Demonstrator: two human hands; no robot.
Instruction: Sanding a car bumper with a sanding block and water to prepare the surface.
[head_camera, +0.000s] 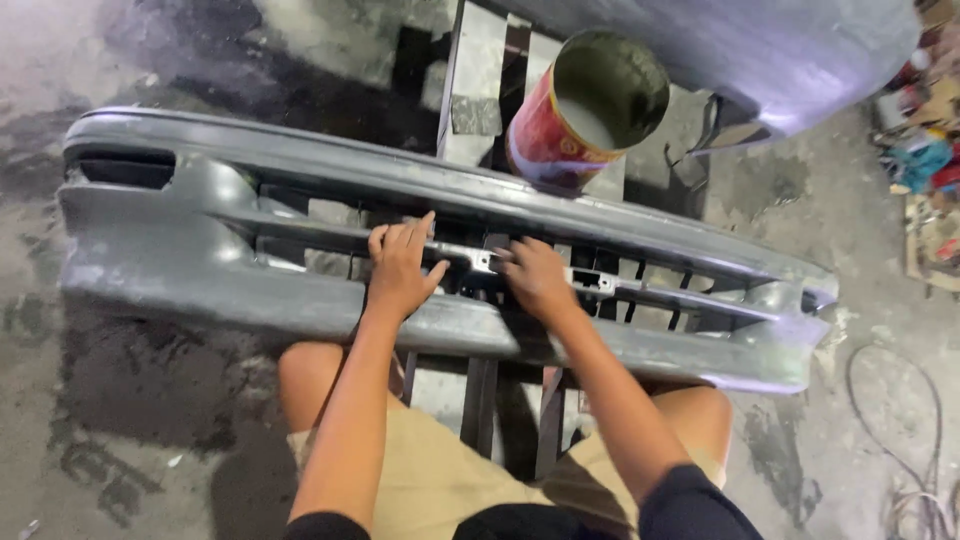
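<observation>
**Both hands on the middle bar of a grey car bumper**

The grey bumper (200, 215) lies across a dark metal stand (480, 400), its left end jutting out over the stained concrete floor (60, 420) with a dark slot near that corner; the left hand (400, 265) rests flat on the central bar of the grille opening, fingers spread and extended, thumb out to the right, gripping nothing; just beside it, the right hand (535, 275) presses on the same bar, fingers curled down over a small pale patch, though whether they hold anything there cannot be told; behind the bumper's far edge, an open red tin can (585, 110) stands tilted on the stand, its inside grey; further right a pale purple-grey body panel (780, 55) fills the upper corner; the bumper's right end tapers towards the floor, where a thin cable (900, 440) loops and bits of clutter (925, 160) lie.
</observation>
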